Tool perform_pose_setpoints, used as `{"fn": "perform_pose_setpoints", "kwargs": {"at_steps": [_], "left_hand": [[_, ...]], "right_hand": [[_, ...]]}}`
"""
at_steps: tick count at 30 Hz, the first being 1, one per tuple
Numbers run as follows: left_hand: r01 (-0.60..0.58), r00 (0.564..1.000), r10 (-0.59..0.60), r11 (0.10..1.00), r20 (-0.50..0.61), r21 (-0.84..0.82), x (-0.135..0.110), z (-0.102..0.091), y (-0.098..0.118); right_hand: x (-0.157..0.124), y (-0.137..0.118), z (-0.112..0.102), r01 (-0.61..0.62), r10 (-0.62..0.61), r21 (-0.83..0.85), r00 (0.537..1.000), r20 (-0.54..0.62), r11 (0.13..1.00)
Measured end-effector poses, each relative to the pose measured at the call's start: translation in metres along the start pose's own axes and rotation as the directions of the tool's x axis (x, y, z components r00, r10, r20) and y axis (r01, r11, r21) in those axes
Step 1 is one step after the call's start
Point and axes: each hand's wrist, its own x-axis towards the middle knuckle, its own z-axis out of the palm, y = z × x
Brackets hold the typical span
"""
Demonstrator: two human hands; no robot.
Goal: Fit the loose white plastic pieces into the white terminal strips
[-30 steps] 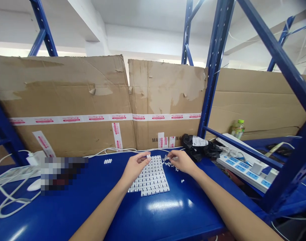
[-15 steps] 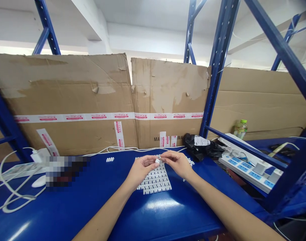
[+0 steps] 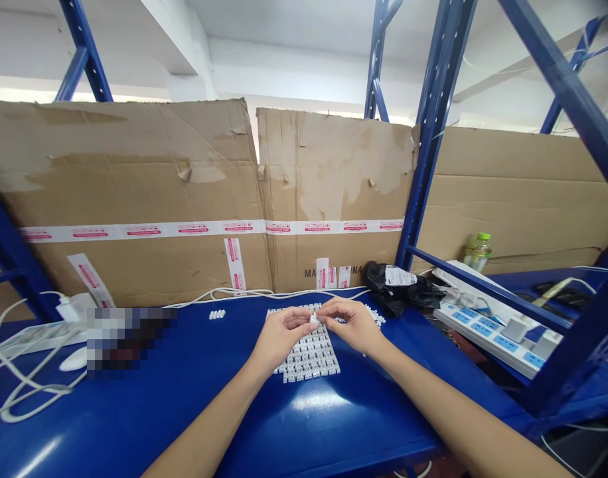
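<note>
My left hand (image 3: 283, 334) pinches a small white plastic piece (image 3: 314, 318) between thumb and fingers. From the other side my right hand (image 3: 352, 324) has its fingertips closed at the same piece; whether they hold a second part is too small to make out. Beneath both hands lies a flat sheet of white plastic pieces in rows (image 3: 311, 360), partly covered by the hands. A heap of loose white pieces (image 3: 375, 316) sits just beyond my right hand. Off to the left, a short row of white pieces (image 3: 217, 315) lies on the blue table (image 3: 194, 405).
A black plastic bag (image 3: 383, 292) stands at the back right, near a blue rack post (image 3: 423, 179). Farther right are a white power strip (image 3: 490, 332) and a green-capped bottle (image 3: 477, 252). White cables (image 3: 15, 405) loop at left. Cardboard (image 3: 135, 179) walls the back.
My right fingertips have come closer to the white piece in my left hand and now meet it. The view has shifted slightly; the other things lie as before.
</note>
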Motion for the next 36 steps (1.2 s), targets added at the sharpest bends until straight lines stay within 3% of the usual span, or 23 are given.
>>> {"fn": "perform_pose_setpoints", "kwargs": {"at_steps": [7,11,15,18,23,29,36], "left_hand": [[-0.004,1.000,0.004,1.000,-0.021,0.004,-0.001,0.002,0.001],[-0.007,0.999,0.008,1.000,-0.035,0.018,0.000,0.001,0.001],[-0.031,0.998,0.035,0.998,-0.060,0.062,0.001,-0.001,0.003],[-0.015,0.995,0.030,0.989,-0.098,0.150,0.001,-0.004,0.004],[0.016,0.992,0.006,0.985,-0.127,0.171,0.001,-0.008,0.002],[-0.004,0.991,0.017,0.995,-0.133,0.099,0.003,-0.011,-0.002],[-0.043,0.994,0.058,0.987,-0.097,0.152,0.003,-0.011,-0.005]], "right_hand": [[-0.001,-0.003,-0.002,0.096,-0.098,-0.110,0.995,-0.013,0.989],[-0.001,-0.005,-0.003,0.123,-0.116,-0.146,0.992,0.054,0.982],[0.001,0.003,-0.010,0.082,-0.071,-0.184,0.995,0.065,0.979],[0.001,0.016,-0.019,0.050,-0.038,-0.370,0.998,0.039,0.928],[-0.001,0.032,-0.027,0.036,0.099,-0.587,0.976,0.195,0.809],[0.000,0.037,-0.021,-0.031,0.218,-0.645,0.952,0.213,0.764],[0.001,0.037,-0.024,-0.013,0.207,-0.624,0.948,0.240,0.782]]}}
